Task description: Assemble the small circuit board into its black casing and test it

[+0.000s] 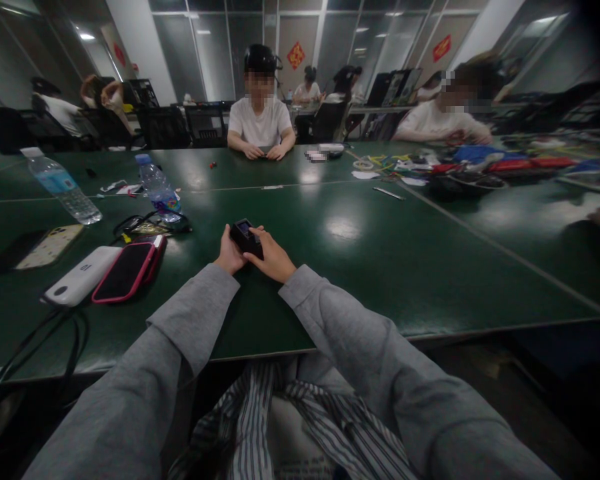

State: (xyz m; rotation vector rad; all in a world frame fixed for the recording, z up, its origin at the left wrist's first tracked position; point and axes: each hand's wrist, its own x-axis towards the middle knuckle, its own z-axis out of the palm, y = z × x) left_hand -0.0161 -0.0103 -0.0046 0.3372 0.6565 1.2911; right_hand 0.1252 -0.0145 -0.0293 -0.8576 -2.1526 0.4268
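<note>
Both hands on one small black device point(241, 231), held just above the table point(380, 273)!
Grey sleeves reach in; the left hand point(228, 254) cups it half-closed, most fingers hidden, while the right hand point(274, 259) curls over it, thumb on the near edge, a finger by the screen. Off left, a red-edged phone point(125, 272) lies beside a white gadget point(81, 275); beyond, two bottles point(157, 187), then a seated person point(260, 119) opposite.

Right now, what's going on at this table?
A person in grey sleeves holds a small black device at the green table. The left hand cups it, and the right hand touches it near its screen. A pink-edged phone and a blue-capped bottle are off to the left; a co-worker sits across.
</note>
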